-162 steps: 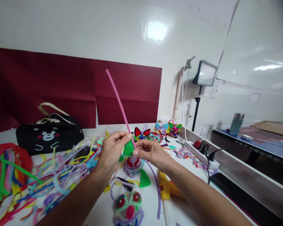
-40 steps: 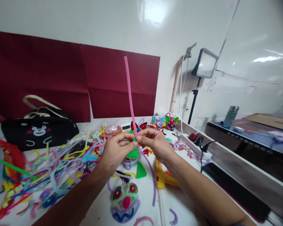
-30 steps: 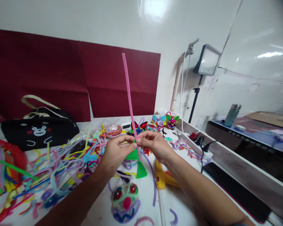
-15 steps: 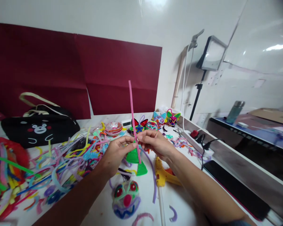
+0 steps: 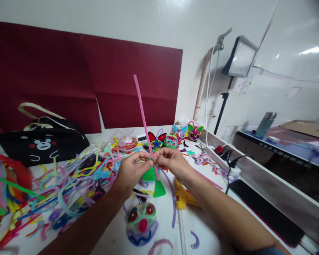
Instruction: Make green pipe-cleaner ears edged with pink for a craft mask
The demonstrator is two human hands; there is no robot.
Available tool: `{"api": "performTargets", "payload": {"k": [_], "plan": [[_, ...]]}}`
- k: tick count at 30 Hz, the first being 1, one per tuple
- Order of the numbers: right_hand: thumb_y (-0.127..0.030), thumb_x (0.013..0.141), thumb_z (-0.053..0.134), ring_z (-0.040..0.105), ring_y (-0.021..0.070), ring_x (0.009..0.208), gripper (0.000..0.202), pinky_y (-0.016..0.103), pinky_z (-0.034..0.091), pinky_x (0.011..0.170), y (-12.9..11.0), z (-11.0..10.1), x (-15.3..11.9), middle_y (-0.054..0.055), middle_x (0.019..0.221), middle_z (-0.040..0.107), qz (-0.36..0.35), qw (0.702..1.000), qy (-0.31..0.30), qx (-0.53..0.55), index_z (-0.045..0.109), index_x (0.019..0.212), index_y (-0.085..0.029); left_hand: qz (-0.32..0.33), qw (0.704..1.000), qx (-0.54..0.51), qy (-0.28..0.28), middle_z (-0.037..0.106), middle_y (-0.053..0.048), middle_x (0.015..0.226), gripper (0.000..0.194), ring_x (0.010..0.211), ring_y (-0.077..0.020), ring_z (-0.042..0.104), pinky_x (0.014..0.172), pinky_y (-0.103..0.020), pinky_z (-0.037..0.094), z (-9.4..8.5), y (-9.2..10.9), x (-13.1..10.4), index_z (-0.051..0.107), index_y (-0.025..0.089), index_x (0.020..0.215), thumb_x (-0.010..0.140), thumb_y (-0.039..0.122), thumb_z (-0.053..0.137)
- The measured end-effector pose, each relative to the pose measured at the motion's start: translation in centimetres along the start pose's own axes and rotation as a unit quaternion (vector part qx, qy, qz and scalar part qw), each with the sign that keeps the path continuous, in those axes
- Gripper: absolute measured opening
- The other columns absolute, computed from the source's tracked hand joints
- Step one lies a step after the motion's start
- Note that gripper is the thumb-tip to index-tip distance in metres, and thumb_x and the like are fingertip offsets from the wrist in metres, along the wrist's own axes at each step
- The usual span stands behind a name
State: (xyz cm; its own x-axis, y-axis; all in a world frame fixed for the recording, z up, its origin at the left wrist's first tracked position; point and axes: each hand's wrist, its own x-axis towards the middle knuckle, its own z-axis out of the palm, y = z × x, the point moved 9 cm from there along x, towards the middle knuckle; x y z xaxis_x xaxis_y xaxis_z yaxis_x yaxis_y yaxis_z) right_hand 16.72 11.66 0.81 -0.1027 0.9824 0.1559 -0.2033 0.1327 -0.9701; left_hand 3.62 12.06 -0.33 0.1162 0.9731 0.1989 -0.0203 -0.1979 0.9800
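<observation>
A pink pipe cleaner (image 5: pixel 143 115) stands nearly upright between my hands, its top tilted left. My left hand (image 5: pixel 133 171) pinches at it with thumb and forefinger. My right hand (image 5: pixel 174 163) closes its fingertips on the same spot. Just under the fingers is a green ear-like piece (image 5: pixel 149 174); whether the left hand also grips it, I cannot tell. Another green piece (image 5: pixel 160 190) lies below on the table. Nearer me sits a clown-like face ornament (image 5: pixel 142 225) with red eyes and nose. A purple pipe cleaner (image 5: pixel 172 202) curves beside the right wrist.
A yellow glue gun (image 5: pixel 179 194) lies under my right forearm. Loose pipe cleaners (image 5: pixel 77 180) spread across the left. Finished ornaments (image 5: pixel 179 132) stand at the back, with a black bag (image 5: pixel 45 145) back left. At right are a power strip (image 5: pixel 220 159) and a phone (image 5: pixel 266 212).
The pink pipe cleaner's top has swung left and slightly up. Both hands keep their pinch at nearly the same place. A thin pink strip now shows on the table beyond my right forearm.
</observation>
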Motion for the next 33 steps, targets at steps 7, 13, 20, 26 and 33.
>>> {"api": "performTargets", "payload": {"k": [7, 13, 20, 26, 33], "plan": [[-0.020, 0.056, 0.073, 0.048, 0.0054, 0.042, 0.010, 0.019, 0.035, 0.043, 0.6, -0.2, 0.1, -0.005, 0.048, 0.060, 0.016, 1.000, 0.010, 0.003, 0.066, 0.060, -0.016, 0.017, 1.000, -0.013, -0.012, 0.066, 0.001, 0.072, 0.027, 0.061, -0.0121, 0.063, 0.056, -0.021, 0.047, 0.2, -0.1, 0.2, 0.063, 0.016, 0.078, 0.061, 0.027, 0.079], [-0.019, 0.055, 0.072, 0.048, 0.0053, 0.042, 0.008, 0.019, 0.034, 0.043, 0.9, -0.2, 0.2, -0.005, 0.047, 0.060, 0.028, 0.999, 0.008, 0.018, 0.067, 0.059, -0.016, 0.015, 1.000, -0.008, -0.013, 0.068, 0.000, 0.071, 0.026, 0.063, -0.0120, 0.064, 0.059, -0.021, 0.048, 0.0, -0.5, 0.3, 0.061, 0.016, 0.076, 0.062, 0.028, 0.080], [-0.016, 0.053, 0.070, 0.045, 0.0054, 0.042, 0.005, 0.020, 0.033, 0.044, 1.1, -0.2, 0.2, -0.005, 0.047, 0.060, 0.035, 0.999, 0.008, 0.026, 0.067, 0.056, -0.016, 0.015, 1.000, 0.017, -0.015, 0.072, -0.004, 0.072, 0.028, 0.067, -0.0185, 0.069, 0.062, -0.027, 0.053, -0.1, -0.9, 0.6, 0.064, 0.016, 0.076, 0.060, 0.032, 0.081], [-0.015, 0.054, 0.066, 0.045, 0.0058, 0.043, 0.004, 0.020, 0.035, 0.046, 0.8, -0.2, 0.2, -0.005, 0.049, 0.060, 0.016, 1.000, 0.008, 0.020, 0.067, 0.057, -0.017, 0.007, 1.000, 0.024, -0.017, 0.073, -0.005, 0.074, 0.028, 0.070, -0.0204, 0.070, 0.061, -0.027, 0.053, -0.3, -1.2, 0.6, 0.064, 0.016, 0.078, 0.061, 0.032, 0.081], [-0.014, 0.053, 0.064, 0.047, 0.0066, 0.047, 0.006, 0.021, 0.037, 0.049, 0.7, -0.2, 0.1, -0.003, 0.053, 0.063, 0.006, 1.000, 0.008, 0.020, 0.068, 0.057, -0.016, 0.011, 0.999, 0.030, -0.023, 0.074, -0.004, 0.077, 0.026, 0.075, -0.0196, 0.071, 0.069, -0.027, 0.054, -0.3, -1.2, 0.5, 0.064, 0.017, 0.078, 0.063, 0.031, 0.080]]}}
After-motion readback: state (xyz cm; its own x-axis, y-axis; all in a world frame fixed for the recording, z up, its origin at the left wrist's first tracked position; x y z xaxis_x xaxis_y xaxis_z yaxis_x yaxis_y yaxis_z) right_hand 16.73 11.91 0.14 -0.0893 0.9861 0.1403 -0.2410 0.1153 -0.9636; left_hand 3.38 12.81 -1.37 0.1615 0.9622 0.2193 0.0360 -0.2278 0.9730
